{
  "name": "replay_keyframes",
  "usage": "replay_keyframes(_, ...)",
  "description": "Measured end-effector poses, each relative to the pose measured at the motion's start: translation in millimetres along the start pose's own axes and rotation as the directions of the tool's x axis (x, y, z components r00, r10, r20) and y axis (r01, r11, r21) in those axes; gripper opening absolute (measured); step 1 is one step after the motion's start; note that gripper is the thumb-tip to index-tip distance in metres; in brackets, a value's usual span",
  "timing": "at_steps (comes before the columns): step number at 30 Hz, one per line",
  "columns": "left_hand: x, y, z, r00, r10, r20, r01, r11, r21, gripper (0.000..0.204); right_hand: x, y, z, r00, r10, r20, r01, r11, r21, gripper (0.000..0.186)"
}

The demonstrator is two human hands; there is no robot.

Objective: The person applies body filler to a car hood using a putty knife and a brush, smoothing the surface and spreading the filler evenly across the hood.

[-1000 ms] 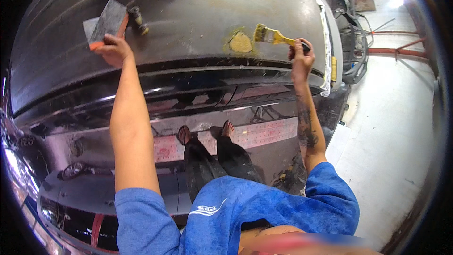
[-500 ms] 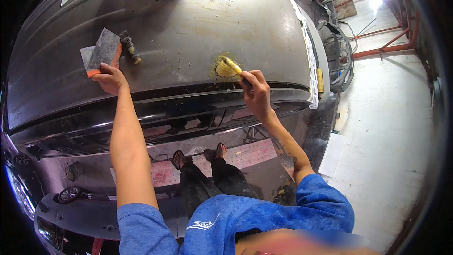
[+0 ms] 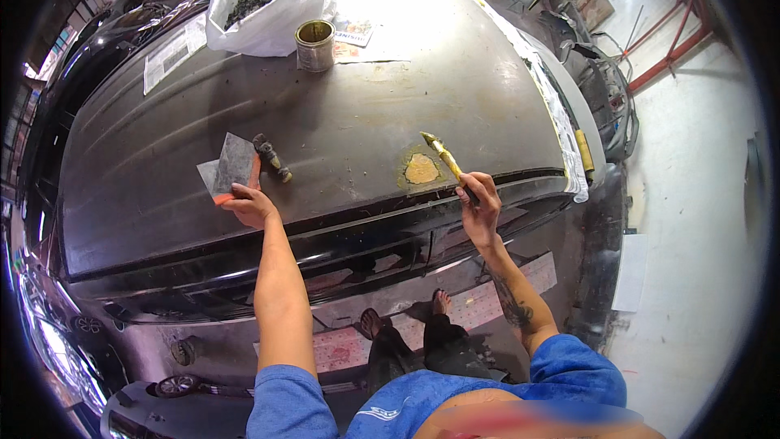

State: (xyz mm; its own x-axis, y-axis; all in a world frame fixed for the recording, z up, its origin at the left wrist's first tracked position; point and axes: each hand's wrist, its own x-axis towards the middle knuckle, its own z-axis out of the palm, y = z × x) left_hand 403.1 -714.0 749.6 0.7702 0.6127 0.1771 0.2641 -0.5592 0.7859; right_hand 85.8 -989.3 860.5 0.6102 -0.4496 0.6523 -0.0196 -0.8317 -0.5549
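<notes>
My left hand (image 3: 251, 205) grips grey putty spreaders (image 3: 236, 164) with an orange edge, held over the car roof (image 3: 341, 130). Just right of them lies a dark tool with a yellowish end (image 3: 273, 159). In my right hand (image 3: 481, 205) is a paint brush (image 3: 441, 152), its bristles and handle coated in yellowish stuff. The brush tip points away from me, up and right of a tan patch (image 3: 422, 168) with a wet yellow-green rim. I cannot tell whether the tip touches the roof.
At the far side of the roof stand an open metal can (image 3: 315, 47) and a white plastic bag (image 3: 268, 0) holding dark scraps. Printed paper (image 3: 354, 32) lies beside the can. White masking (image 3: 552, 106) runs along the roof's right edge. A pinkish plank (image 3: 487, 309) is under my feet.
The brush has come off the tan patch to its upper right. My view has shifted, so more of the bag and can shows. My left hand still holds the spreaders.
</notes>
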Motion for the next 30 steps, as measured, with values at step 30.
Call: replay_keyframes(30,-0.1,2.5,0.3,0.999,0.029,-0.039,-0.028,0.999,0.018,0.053,3.7,0.8,-12.5,0.999,0.010,0.040,-0.013,0.998,0.069,0.035)
